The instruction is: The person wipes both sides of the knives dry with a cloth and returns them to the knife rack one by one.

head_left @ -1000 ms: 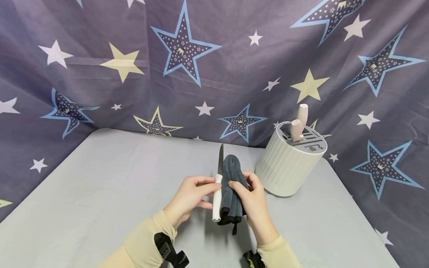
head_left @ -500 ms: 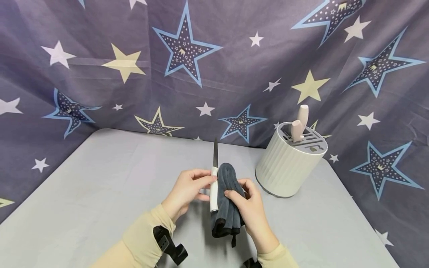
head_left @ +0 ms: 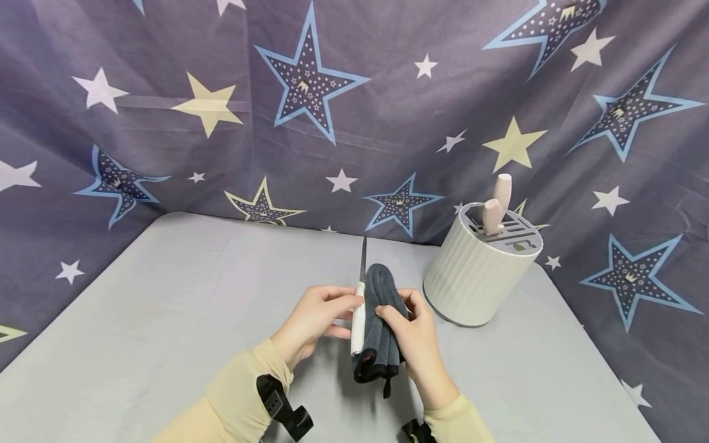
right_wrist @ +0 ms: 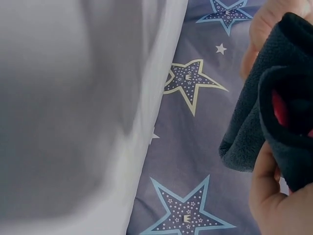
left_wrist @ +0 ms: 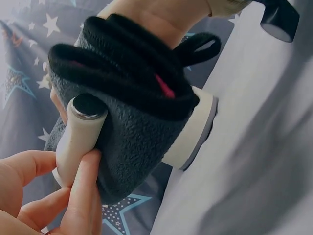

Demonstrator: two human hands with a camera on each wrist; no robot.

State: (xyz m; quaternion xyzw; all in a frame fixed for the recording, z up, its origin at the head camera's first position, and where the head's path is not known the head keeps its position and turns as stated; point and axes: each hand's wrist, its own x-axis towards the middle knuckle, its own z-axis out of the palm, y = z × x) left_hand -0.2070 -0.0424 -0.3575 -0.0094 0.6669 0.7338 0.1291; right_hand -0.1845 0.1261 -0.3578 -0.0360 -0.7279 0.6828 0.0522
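Note:
My left hand (head_left: 317,317) pinches the white handle (left_wrist: 78,137) of a knife (head_left: 359,323) between thumb and fingers. The narrow blade (head_left: 363,259) points up and away toward the back of the table. Right beside the knife, my right hand (head_left: 416,335) grips a folded dark grey cloth (head_left: 381,320) with black edging and a small hanging loop (left_wrist: 201,49). The cloth lies against the handle's right side. A bit of red shows inside its folds in both wrist views. In the right wrist view the cloth (right_wrist: 254,117) hides the knife.
A cream ribbed knife block (head_left: 471,277) stands at the right of the grey table (head_left: 183,295), with two pale pink handles (head_left: 501,194) rising from its slotted top. Behind the table hangs a purple star-print curtain (head_left: 376,111).
The knife and cloth dipped left and toward me, with the cloth sliding along the handle, then came back up and right. Both hands keep their hold. The knife block has not moved.

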